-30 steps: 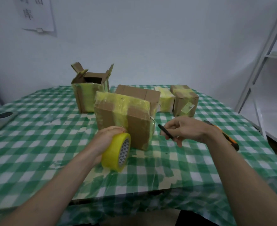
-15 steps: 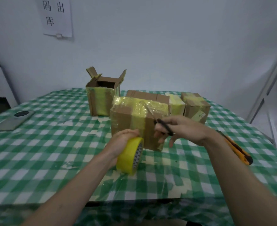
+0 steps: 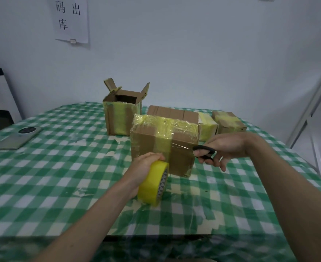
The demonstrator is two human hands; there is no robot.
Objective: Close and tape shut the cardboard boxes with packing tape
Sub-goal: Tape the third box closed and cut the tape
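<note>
Here, the left hand (image 3: 146, 165) holds a yellow roll of packing tape (image 3: 153, 184) in its grip against the near face of a brown cardboard box banded in yellow tape (image 3: 163, 140) on the green-checked table (image 3: 61, 176). Right of the box, the right hand (image 3: 226, 150) grips black-handled scissors (image 3: 203, 152). The film, stretched thin, looks clingy and likely to crease; best taken by the roll's rim.
</note>
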